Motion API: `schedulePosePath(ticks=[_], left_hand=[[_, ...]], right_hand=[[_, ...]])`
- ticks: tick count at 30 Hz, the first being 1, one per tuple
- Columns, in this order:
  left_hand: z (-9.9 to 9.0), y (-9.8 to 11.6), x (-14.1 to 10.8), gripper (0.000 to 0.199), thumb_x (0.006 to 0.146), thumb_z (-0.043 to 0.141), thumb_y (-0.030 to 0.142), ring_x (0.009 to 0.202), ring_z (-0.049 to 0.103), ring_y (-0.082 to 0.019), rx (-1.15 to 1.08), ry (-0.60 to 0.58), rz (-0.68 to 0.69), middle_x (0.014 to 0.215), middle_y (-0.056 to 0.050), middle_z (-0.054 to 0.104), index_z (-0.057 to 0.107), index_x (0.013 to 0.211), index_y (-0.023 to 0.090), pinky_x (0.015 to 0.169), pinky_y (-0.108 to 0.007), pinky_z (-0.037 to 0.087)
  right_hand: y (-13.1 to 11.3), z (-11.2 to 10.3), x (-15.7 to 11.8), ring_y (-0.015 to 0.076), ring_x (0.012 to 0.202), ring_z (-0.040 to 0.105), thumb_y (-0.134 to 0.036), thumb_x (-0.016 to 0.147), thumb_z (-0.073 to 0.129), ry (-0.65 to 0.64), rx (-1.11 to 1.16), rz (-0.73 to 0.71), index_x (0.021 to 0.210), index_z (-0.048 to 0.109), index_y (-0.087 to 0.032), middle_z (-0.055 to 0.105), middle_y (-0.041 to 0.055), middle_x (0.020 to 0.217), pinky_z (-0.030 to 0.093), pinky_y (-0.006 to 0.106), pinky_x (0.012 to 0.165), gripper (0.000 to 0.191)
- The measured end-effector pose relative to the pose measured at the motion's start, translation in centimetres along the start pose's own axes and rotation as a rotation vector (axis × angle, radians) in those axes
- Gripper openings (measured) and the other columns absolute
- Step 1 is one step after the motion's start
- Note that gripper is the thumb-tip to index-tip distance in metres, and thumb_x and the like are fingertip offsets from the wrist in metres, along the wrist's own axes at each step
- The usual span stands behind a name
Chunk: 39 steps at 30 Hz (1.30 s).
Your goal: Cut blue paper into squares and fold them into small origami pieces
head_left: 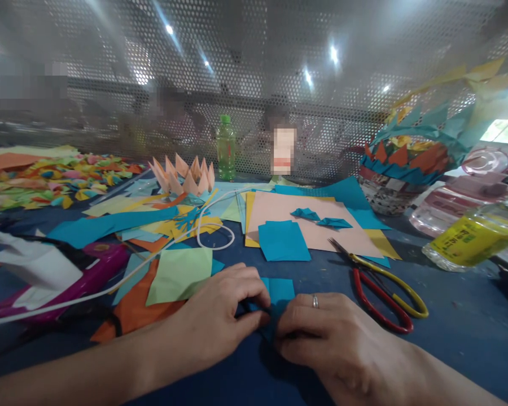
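Between my hands lies a small piece of blue paper [281, 290], partly hidden by my fingers. My left hand [228, 310] curls over its left side, thumb and fingers closing on the edge. From the other side my right hand [322, 332], with a ring on one finger, grips the paper's right edge, its fingertips bent down. Just beyond lies a blue paper square [284, 242]. Two small folded blue pieces [334, 223] rest on the pink paper sheet [262, 206]. Scissors [376, 282] with red and yellow handles lie right of my hands, blades pointing away.
A pale green paper square [182, 273] and orange paper [139, 316] lie left. A white cable [122, 285] runs from a purple power strip [88, 265]. Behind stand an orange folded-paper ring [184, 177] and a green bottle [226, 149]; right, a paper basket [400, 175] and a yellow-labelled bottle [465, 239].
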State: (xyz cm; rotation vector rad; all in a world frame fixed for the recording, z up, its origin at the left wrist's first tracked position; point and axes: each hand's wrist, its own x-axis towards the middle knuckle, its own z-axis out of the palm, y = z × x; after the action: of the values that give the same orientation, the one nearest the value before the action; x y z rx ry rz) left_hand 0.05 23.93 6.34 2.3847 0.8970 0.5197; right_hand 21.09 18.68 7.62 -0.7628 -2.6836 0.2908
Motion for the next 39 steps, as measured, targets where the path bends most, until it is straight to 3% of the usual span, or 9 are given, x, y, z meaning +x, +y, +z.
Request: schedulePosePath(ticks=[5, 10, 17, 22, 28, 33, 35, 39], left_hand=[[0.1, 0.0, -0.2, 0.017, 0.075, 0.061, 0.005, 0.079, 0.051, -0.015, 0.057, 0.035, 0.003, 0.081, 0.003, 0.058, 0.058, 0.084, 0.020, 0.076, -0.031, 0.038], [-0.1, 0.4, -0.7, 0.019, 0.083, 0.053, 0.005, 0.087, 0.051, -0.017, 0.241, 0.118, 0.221, 0.095, -0.001, 0.058, 0.061, 0.077, 0.021, 0.075, -0.032, 0.038], [0.1, 1.1, -1.7, 0.027, 0.090, 0.043, 0.010, 0.068, 0.048, -0.015, 0.335, 0.191, 0.395, 0.074, 0.000, 0.055, 0.056, 0.068, 0.018, 0.060, -0.029, 0.036], [0.6, 2.0, -2.3, 0.038, 0.095, 0.033, 0.011, 0.063, 0.047, -0.015, 0.457, 0.239, 0.317, 0.069, 0.000, 0.054, 0.059, 0.067, 0.017, 0.058, -0.029, 0.034], [1.0, 1.8, -2.6, 0.042, 0.097, 0.031, 0.013, 0.064, 0.050, -0.015, 0.492, 0.260, 0.307, 0.068, 0.000, 0.057, 0.061, 0.069, 0.018, 0.062, -0.028, 0.039], [1.1, 1.5, -2.7, 0.042, 0.100, 0.032, 0.020, 0.065, 0.054, -0.014, 0.503, 0.306, 0.317, 0.068, 0.001, 0.058, 0.064, 0.073, 0.019, 0.063, -0.026, 0.043], [1.2, 1.5, -2.9, 0.040, 0.100, 0.033, 0.025, 0.072, 0.058, -0.014, 0.526, 0.354, 0.338, 0.072, 0.000, 0.062, 0.067, 0.080, 0.020, 0.071, -0.025, 0.047], [1.6, 1.1, -3.4, 0.040, 0.101, 0.033, 0.034, 0.083, 0.063, -0.015, 0.566, 0.410, 0.406, 0.083, -0.001, 0.069, 0.069, 0.088, 0.022, 0.083, -0.025, 0.049]], right_hand=[[0.1, 0.3, -0.3, 0.0167, 0.076, 0.061, 0.000, 0.081, 0.038, 0.043, -0.018, 0.015, 0.090, 0.067, -0.017, 0.069, 0.0049, 0.087, 0.045, 0.029, 0.062, 0.035], [0.3, 0.5, -0.2, 0.0160, 0.075, 0.060, -0.001, 0.085, 0.036, 0.044, -0.005, 0.017, 0.087, 0.068, -0.016, 0.069, 0.0046, 0.087, 0.045, 0.029, 0.063, 0.035], [0.4, 0.8, -0.2, 0.0138, 0.069, 0.057, 0.000, 0.087, 0.039, 0.143, -0.054, -0.009, 0.090, 0.066, -0.016, 0.067, 0.0033, 0.081, 0.041, 0.026, 0.059, 0.032], [0.8, 1.4, -0.1, 0.0137, 0.068, 0.054, -0.004, 0.088, 0.047, 0.184, -0.064, -0.066, 0.109, 0.064, -0.015, 0.066, 0.0030, 0.081, 0.042, 0.025, 0.058, 0.029], [1.3, 2.1, 0.1, 0.0120, 0.068, 0.053, -0.008, 0.088, 0.051, 0.171, -0.084, -0.070, 0.091, 0.067, -0.018, 0.066, 0.0003, 0.081, 0.041, 0.025, 0.056, 0.020], [1.4, 2.1, -0.3, 0.0125, 0.072, 0.055, -0.009, 0.087, 0.053, 0.170, -0.054, -0.089, 0.090, 0.066, -0.019, 0.065, 0.0006, 0.083, 0.042, 0.024, 0.057, 0.017], [1.1, 1.8, -0.3, 0.0128, 0.073, 0.056, -0.005, 0.086, 0.049, 0.206, -0.014, -0.019, 0.094, 0.066, -0.018, 0.064, 0.0021, 0.084, 0.045, 0.024, 0.060, 0.022], [0.6, 1.2, 0.2, 0.0143, 0.087, 0.058, -0.006, 0.085, 0.051, 0.241, 0.131, 0.346, 0.101, 0.062, -0.019, 0.062, 0.0044, 0.096, 0.049, 0.026, 0.076, 0.024]])
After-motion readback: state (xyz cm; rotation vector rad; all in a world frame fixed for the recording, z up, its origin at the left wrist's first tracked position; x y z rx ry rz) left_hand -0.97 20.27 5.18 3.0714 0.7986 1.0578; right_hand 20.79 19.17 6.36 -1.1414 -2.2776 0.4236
